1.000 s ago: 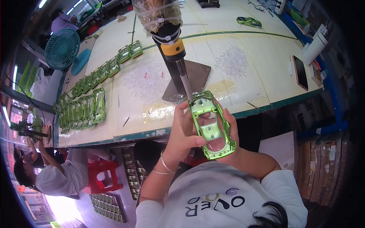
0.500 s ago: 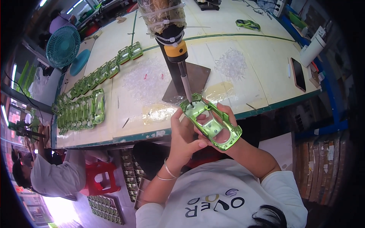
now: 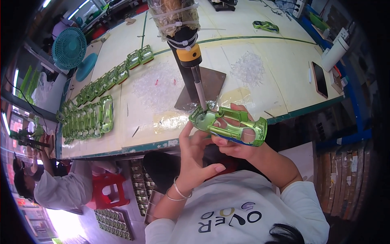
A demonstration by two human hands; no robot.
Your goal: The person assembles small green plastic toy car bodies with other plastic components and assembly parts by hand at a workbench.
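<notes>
A shiny green toy car body shell (image 3: 232, 131) is tilted at the table's front edge, with cut-out window openings. Its left end lies under the tip of an upright tool (image 3: 199, 87) with a yellow and black collar. My right hand (image 3: 239, 149) grips the shell from below and behind, thumb on its near side and fingertips showing past its far side. My left hand (image 3: 194, 152) is beneath the shell's left end, fingers stretched up to it and thumb spread away. The shell partly hides the fingers of both hands.
Several green shells (image 3: 85, 118) stand in rows on the left; another shell (image 3: 266, 26) lies far right. Heaps of small clear pieces (image 3: 156, 85) flank a brown plate (image 3: 217, 81). A phone (image 3: 319, 79) is at the right. A person (image 3: 61, 181) sits at the left.
The shell has turned so that its near end swung up and to the right, while its other end stays by the tool tip. My left thumb has spread away from the shell.
</notes>
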